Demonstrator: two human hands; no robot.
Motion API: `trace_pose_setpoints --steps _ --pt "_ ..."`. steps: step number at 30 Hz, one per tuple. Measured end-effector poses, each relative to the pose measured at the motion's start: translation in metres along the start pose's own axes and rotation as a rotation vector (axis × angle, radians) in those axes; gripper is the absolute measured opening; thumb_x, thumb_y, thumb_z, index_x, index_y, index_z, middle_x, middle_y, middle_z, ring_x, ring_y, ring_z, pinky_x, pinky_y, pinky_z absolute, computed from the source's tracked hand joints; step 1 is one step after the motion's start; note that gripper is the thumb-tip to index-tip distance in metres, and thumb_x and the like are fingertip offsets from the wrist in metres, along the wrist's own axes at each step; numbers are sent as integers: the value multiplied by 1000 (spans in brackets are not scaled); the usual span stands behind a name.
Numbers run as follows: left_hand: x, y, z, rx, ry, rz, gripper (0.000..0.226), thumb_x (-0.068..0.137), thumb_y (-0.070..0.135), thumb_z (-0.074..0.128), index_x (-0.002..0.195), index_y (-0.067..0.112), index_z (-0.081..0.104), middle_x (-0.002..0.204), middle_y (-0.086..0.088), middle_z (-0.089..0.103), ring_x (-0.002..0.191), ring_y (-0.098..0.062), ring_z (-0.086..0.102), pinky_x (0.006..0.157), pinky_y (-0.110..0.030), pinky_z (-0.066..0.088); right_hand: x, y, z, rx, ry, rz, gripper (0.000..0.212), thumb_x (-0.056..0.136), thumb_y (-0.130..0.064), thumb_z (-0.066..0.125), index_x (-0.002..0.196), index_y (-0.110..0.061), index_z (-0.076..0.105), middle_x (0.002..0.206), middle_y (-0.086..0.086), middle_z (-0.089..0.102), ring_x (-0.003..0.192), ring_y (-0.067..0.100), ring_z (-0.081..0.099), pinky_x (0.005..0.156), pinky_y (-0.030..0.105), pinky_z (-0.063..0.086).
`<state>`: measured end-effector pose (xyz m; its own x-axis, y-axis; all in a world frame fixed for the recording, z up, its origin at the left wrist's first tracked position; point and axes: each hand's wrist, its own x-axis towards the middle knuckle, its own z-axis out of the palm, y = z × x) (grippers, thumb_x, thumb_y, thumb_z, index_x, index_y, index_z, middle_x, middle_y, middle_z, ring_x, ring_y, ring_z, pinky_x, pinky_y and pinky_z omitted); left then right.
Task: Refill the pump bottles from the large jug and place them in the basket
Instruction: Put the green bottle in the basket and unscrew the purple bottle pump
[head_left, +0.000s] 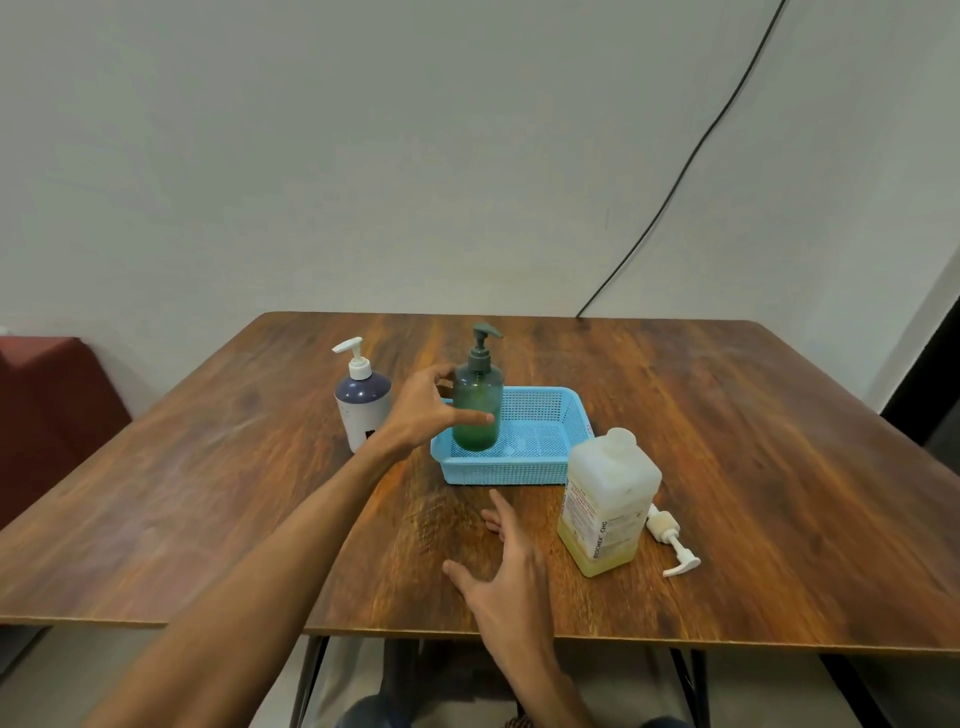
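While the left hand (423, 410) holds the green pump bottle (478, 410), this bottle stands upright in the left part of the blue basket (540, 470). The thumb lies across the front of the bottle and the other fingers curl around its back side. I cannot tell if the bottom of the bottle already rests on the basket floor or is just above it.

The bottle is of dark green, half-transparent plastic, round, with a rounded shoulder. On top it has a grey-green pump whose spout points to the right. The lower part looks a little lighter green, but the level of liquid is not clear.

The basket is a low rectangular one of light blue plastic mesh, and it stands near the middle of the wooden table (727, 467).

The right hand (506, 577) is over the table in front of the basket, with the fingers spread and straight, and it holds nothing.

The large jug (608, 499) stands upright just beside the right front corner of the basket. It is whitish and square, with a printed label, and yellowish liquid fills only its lowest part. A loose white pump (670, 540) lies flat on the table to the right of the jug.

A second pump bottle (361, 410), with a purple upper part, a white label and a white pump, stands left of the basket, partly behind the left wrist.
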<state>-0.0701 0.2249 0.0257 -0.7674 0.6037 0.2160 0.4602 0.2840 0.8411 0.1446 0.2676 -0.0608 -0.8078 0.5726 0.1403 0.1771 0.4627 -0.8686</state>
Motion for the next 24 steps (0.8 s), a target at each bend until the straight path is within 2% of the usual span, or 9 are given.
trace_pose_setpoints --steps 6,10,15,21,24 --pt "7 -5 4 120 -38 3 63 64 29 95 119 14 67 120 -2 70 110 -20 64 97 -41 56 1 -1 0 -31 -10 -20 95 78 -35 84 153 -41 25 142 -18 50 131 0 44 115 33 38" --pt "8 -15 6 149 -55 -2 76 56 43 94 122 15 69 119 1 71 109 -17 65 98 -43 55 1 -1 1 -45 -16 -13 97 78 -35 83 154 -41 24 143 -19 49 134 1 42 116 33 37" --pt "7 -23 8 152 -64 11 66 65 30 95 123 13 68 119 -1 71 109 -17 65 100 -42 54 0 -1 2 -57 -14 -19 98 77 -33 85 154 -40 25 141 -18 51 131 1 44 114 32 39" --pt "4 -24 6 114 -52 56 71 66 26 95 125 17 56 125 -1 64 112 -13 62 103 -39 53 1 -1 2 -61 -13 -25 97 77 -34 84 154 -40 25 140 -19 50 132 1 44 114 33 39" --pt "-5 -23 3 62 -32 69 91 60 44 94 135 20 50 132 1 60 119 -12 58 105 -34 50 1 -2 1 -47 -13 -27 94 78 -35 83 153 -40 26 140 -19 50 131 1 44 114 32 39"
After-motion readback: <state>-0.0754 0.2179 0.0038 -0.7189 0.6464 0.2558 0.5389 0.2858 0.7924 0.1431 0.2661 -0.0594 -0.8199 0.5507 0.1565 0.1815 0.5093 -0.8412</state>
